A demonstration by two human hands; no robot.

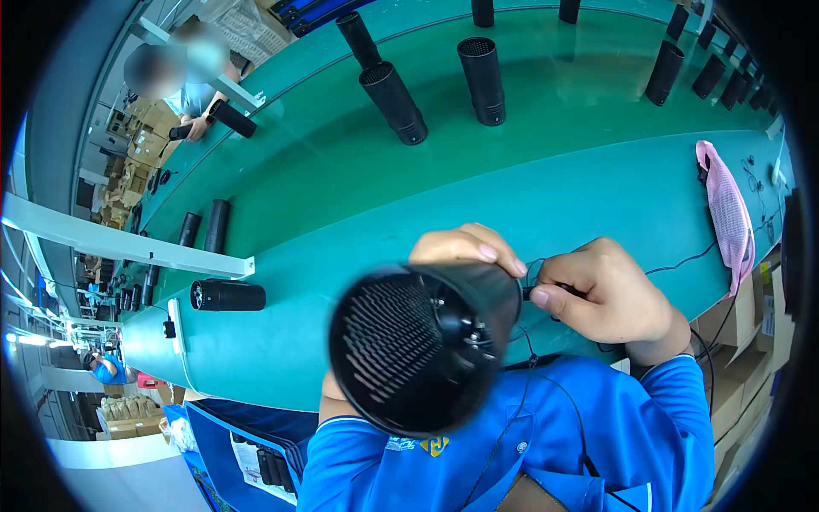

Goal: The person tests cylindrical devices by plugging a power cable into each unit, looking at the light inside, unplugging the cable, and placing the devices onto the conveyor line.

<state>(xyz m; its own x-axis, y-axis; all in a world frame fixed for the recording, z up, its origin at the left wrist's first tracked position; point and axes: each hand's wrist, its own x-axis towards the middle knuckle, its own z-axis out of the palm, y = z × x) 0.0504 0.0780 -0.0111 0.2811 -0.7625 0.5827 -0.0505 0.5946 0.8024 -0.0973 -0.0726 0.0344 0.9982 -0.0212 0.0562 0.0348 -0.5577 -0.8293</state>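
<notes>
Left hand (465, 245) grasps a black, perforated cylindrical housing (384, 341), its wide end tilted toward the camera. At the opposite end, the right hand (610, 290) pinches a small, black, plug-like piece (527, 293) between thumb and fingers. The left hand's hold seems meant to steady the housing while leaving that narrower-looking end open to the right fingertips. The housing sits within the left hand's grasp, just beside the right hand, raised off the smooth teal table (597, 188).
</notes>
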